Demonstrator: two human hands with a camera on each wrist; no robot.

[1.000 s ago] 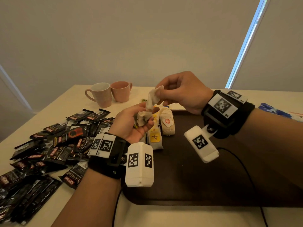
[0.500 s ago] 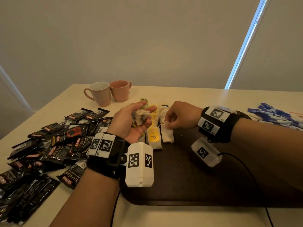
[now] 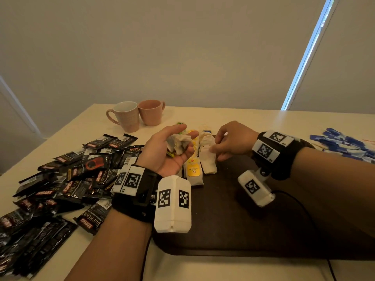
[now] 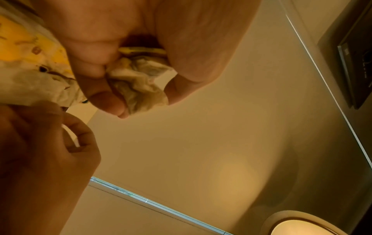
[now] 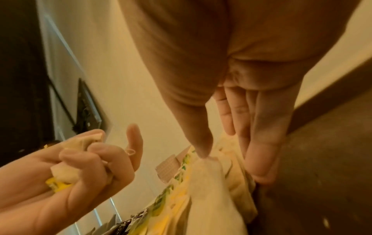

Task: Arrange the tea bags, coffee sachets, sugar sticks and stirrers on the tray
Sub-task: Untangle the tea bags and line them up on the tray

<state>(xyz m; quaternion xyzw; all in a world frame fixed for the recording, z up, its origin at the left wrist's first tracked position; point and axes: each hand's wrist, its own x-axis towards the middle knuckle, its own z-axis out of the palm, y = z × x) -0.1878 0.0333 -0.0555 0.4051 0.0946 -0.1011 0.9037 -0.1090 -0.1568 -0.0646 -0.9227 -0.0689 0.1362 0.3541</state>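
My left hand (image 3: 160,153) is held palm up over the tray's left edge, its fingers curled round a small bunch of crumpled tea bags (image 3: 179,142), also seen in the left wrist view (image 4: 141,85). My right hand (image 3: 229,142) hovers just right of it with fingers nearly straight. Its thumb tip touches the top of a white tea bag (image 3: 208,161) lying on the dark brown tray (image 3: 263,220). That bag (image 5: 209,190) ends a short row of tea bags, including one with a yellow label (image 3: 192,171).
A heap of black coffee sachets (image 3: 71,175) covers the table to the left. Blue sugar sticks (image 3: 345,145) lie at the far right. Two pink mugs (image 3: 125,116) stand at the back. A black cable (image 3: 300,209) crosses the tray.
My right hand took a tea bag from the left hand's bunch, brought it down onto the tray beside the row, and has now loosened its fingers from it. The left hand stayed put.
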